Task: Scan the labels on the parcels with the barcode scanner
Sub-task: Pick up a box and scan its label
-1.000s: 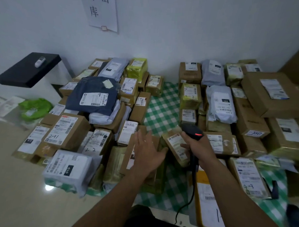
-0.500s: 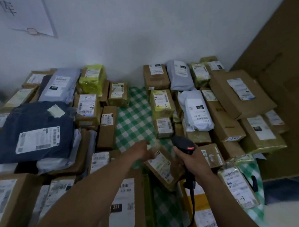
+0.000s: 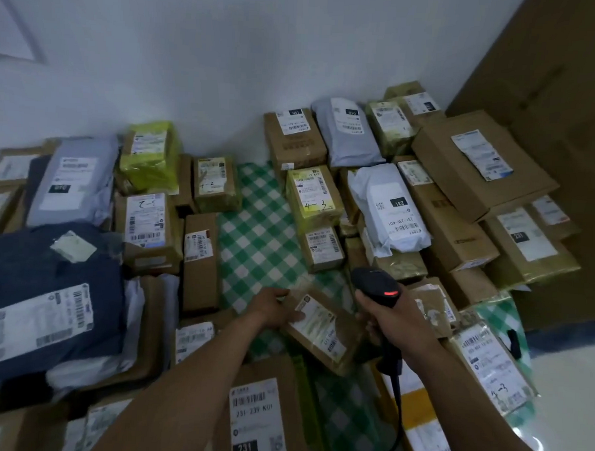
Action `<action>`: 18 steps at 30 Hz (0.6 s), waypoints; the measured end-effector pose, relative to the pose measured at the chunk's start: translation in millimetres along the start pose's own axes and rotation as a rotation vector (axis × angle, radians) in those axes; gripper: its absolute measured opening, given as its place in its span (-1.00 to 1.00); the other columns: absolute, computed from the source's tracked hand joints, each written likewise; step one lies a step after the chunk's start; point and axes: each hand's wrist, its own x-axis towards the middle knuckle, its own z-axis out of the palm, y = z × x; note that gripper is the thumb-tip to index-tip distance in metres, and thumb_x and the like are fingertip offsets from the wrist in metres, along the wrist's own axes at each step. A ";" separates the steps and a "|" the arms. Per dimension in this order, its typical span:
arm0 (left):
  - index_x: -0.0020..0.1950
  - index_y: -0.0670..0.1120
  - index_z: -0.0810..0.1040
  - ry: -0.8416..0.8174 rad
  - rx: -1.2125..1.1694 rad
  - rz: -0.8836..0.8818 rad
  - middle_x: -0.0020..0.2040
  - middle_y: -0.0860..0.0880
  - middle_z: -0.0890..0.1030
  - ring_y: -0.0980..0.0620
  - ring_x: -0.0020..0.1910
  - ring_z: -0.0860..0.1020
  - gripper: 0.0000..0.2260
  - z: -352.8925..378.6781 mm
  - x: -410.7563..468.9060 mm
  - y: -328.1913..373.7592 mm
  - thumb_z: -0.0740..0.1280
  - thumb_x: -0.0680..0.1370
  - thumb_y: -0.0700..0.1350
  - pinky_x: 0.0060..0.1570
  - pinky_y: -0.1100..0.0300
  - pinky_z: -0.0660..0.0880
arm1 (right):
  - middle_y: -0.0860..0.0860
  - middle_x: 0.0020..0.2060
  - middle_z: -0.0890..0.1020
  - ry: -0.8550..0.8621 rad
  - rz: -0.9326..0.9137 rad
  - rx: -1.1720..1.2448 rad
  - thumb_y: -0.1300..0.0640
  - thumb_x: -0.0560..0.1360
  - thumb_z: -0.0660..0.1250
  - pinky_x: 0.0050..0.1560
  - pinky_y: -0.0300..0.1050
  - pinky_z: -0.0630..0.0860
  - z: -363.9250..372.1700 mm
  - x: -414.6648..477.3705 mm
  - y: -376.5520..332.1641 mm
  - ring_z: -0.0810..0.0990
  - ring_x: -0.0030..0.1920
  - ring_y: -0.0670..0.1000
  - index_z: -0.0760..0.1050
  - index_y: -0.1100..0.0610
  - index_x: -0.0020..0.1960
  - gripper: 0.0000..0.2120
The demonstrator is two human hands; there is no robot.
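While left hand [image 3: 273, 308] grips parcel [image 3: 335, 336], right hand [image 3: 399, 320] scanner [image 3: 377, 284], box [image 3: 264, 368] reads 231-239 (231).

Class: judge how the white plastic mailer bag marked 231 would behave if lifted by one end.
The white mailer bag looks wrinkled and soft, so it would probably sag. Its smooth film may slip when gripped. Lying flattish, it seems unlikely to roll.

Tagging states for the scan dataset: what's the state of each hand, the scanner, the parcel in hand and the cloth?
Parcel, label up, gripped at one end.
Scanner, red light on, cable hanging down.
Left hand, gripping the parcel, thumb on its label.
Right hand, gripping the scanner's handle.
Cloth, spread flat, a bare strip showing.
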 end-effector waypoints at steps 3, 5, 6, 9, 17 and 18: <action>0.32 0.06 0.60 0.075 -0.086 0.064 0.17 0.04 0.69 0.09 0.03 0.66 -0.59 -24.7 -28.3 4.3 0.55 0.50 -0.03 0.15 0.06 0.63 | 0.00 -0.07 0.74 -0.010 -0.042 -0.021 0.01 0.49 0.56 -0.07 0.02 0.63 3.1 -7.1 -8.1 0.72 -0.10 0.01 0.50 -0.03 0.29 -0.57; 0.21 0.08 0.66 0.168 -0.177 0.133 0.09 0.08 0.72 0.12 0.02 0.69 -0.71 -36.3 -55.0 6.4 0.55 0.51 -0.06 0.14 0.10 0.64 | -0.05 0.00 0.68 -0.007 -0.077 0.015 0.04 0.50 0.56 -0.09 -0.10 0.56 6.2 -14.5 -14.3 0.66 -0.04 -0.06 0.47 -0.05 0.30 -0.57; 0.17 0.07 0.68 0.235 -0.238 0.167 0.06 0.08 0.73 0.11 0.02 0.70 -0.74 -38.8 -67.2 5.2 0.55 0.50 -0.09 0.13 0.10 0.64 | -0.07 0.05 0.66 -0.001 -0.096 0.034 0.03 0.49 0.56 -0.06 -0.11 0.57 8.4 -17.8 -15.8 0.64 0.00 -0.07 0.44 -0.07 0.32 -0.52; 0.14 0.03 0.71 0.405 -0.492 0.210 0.01 0.07 0.75 0.08 0.02 0.71 -0.76 -34.3 -96.9 -1.9 0.56 0.49 -0.16 0.17 -0.02 0.64 | -0.11 0.11 0.63 -0.006 -0.167 0.075 0.00 0.49 0.57 -0.05 -0.11 0.55 14.7 -31.6 -22.8 0.60 0.05 -0.11 0.42 -0.11 0.34 -0.49; 0.63 0.30 -0.04 0.567 -0.715 0.317 0.44 0.14 0.47 0.07 0.33 0.53 0.02 7.1 -164.4 -10.6 0.62 0.44 -0.04 0.14 0.04 0.63 | -0.09 0.19 0.66 -0.071 -0.327 0.254 0.01 0.51 0.54 0.06 -0.06 0.63 28.2 -66.0 -42.6 0.64 0.20 -0.02 0.46 -0.08 0.41 -0.49; 0.63 0.26 -0.03 0.581 -0.693 0.344 0.40 0.14 0.49 0.11 0.29 0.54 0.02 7.7 -172.4 -11.9 0.62 0.44 -0.07 0.08 0.15 0.64 | -0.11 0.17 0.67 -0.065 -0.348 0.257 -0.02 0.49 0.55 0.11 -0.02 0.63 27.7 -69.9 -48.3 0.64 0.20 -0.02 0.46 -0.10 0.39 -0.48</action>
